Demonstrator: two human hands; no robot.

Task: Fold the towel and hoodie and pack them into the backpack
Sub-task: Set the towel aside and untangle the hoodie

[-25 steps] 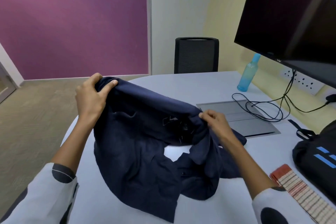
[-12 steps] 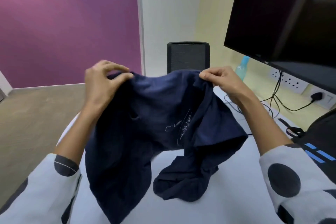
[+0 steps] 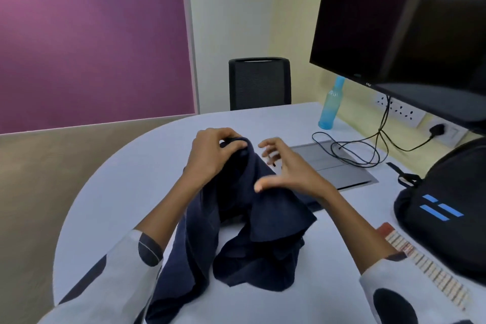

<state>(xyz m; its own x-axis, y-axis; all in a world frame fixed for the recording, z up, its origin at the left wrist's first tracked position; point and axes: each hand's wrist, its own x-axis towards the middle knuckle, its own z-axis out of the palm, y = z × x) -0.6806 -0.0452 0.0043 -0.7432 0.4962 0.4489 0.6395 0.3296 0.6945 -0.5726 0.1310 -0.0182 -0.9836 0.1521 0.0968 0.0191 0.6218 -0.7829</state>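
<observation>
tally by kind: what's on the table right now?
Garments: 1, navy hoodie
Towels: 1, striped towel
Bags: 1, black backpack
Bottles: 1, blue bottle
Cable bundles: 1, black cables
Total: 5

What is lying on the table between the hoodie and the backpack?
In the head view, the folded striped towel lies between the navy hoodie and the black backpack.

The scene is being lit evenly and softly, the right hand (image 3: 288,169) is being smeared by motion blur, and straight lines beyond it are being bowed by wide-angle distortion.
</observation>
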